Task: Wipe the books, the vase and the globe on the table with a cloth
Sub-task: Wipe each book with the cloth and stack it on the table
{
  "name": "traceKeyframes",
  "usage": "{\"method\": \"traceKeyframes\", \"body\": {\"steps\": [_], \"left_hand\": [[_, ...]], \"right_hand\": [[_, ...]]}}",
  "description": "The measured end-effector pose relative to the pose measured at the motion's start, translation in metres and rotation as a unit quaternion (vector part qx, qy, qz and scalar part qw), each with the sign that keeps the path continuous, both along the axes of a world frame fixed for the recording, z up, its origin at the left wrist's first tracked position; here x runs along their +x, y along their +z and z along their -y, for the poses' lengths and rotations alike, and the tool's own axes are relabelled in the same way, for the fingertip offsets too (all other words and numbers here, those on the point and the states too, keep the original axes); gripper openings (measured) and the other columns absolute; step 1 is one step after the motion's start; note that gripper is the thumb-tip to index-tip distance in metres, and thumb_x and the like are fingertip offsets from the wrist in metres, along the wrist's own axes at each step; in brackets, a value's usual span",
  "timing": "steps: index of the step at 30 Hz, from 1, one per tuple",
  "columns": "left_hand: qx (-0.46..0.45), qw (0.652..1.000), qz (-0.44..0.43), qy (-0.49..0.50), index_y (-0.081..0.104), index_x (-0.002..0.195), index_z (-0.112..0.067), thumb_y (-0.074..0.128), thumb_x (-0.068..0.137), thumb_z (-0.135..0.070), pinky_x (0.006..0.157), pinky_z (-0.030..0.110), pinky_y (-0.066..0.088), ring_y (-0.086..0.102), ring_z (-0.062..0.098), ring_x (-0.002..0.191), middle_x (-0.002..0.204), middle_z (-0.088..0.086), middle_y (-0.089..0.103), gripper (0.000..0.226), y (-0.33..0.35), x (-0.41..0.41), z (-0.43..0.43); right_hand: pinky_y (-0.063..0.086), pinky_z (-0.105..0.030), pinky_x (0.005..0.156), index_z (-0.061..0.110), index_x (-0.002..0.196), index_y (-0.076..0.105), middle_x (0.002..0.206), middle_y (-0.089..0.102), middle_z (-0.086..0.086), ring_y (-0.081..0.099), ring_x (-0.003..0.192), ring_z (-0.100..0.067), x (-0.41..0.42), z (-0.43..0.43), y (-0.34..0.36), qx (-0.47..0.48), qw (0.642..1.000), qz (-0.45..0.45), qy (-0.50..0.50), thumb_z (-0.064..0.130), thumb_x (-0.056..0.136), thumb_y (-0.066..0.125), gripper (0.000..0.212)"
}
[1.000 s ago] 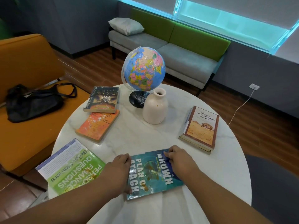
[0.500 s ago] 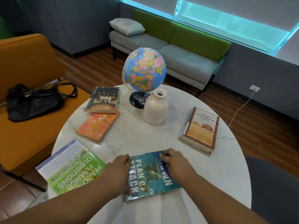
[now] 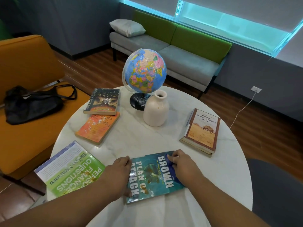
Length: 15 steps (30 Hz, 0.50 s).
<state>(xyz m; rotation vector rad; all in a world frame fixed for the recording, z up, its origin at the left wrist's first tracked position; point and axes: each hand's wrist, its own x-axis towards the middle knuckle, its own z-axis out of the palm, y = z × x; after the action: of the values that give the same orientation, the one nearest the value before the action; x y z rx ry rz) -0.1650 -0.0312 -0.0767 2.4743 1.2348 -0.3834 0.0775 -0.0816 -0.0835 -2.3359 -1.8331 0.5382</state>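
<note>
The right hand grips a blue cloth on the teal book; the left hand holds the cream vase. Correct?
No. The head view shows the left hand resting on the teal paperback book, not the cream ceramic vase. The right hand does grip the blue cloth.

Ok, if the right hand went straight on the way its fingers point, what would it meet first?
The right hand, gripping the cloth, points away and leftward: past the blue book comes bare table, then probably a corner of the orange book, just left of the vase. Depth is unclear.
</note>
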Motion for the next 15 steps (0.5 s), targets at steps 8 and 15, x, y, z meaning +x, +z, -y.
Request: {"method": "traceKeyframes", "body": {"steps": [8,15], "left_hand": [[0.005,1.000,-0.001,0.001,0.010,0.154,-0.012,0.074,0.070,-0.056,0.113,0.035,0.031,0.014,0.018,0.145,0.160,0.000,0.008,0.114,0.001,0.000,0.001],[0.001,1.000,-0.002,0.004,0.010,0.154,-0.013,0.074,0.070,-0.057,0.114,0.035,0.030,0.014,0.018,0.145,0.160,0.000,0.009,0.115,0.002,-0.001,0.002]], "right_hand": [[0.036,-0.009,0.046,0.014,0.091,0.053,0.074,0.053,0.010,0.047,0.052,0.003,-0.021,0.029,0.003,-0.012,0.992,-0.113,-0.045,0.019,0.096,0.051,0.007],[0.037,-0.014,0.052,0.013,0.093,0.056,0.076,0.057,0.006,0.051,0.059,-0.002,-0.030,0.042,-0.001,-0.014,0.995,-0.094,-0.026,0.019,0.095,0.052,0.008]]}}
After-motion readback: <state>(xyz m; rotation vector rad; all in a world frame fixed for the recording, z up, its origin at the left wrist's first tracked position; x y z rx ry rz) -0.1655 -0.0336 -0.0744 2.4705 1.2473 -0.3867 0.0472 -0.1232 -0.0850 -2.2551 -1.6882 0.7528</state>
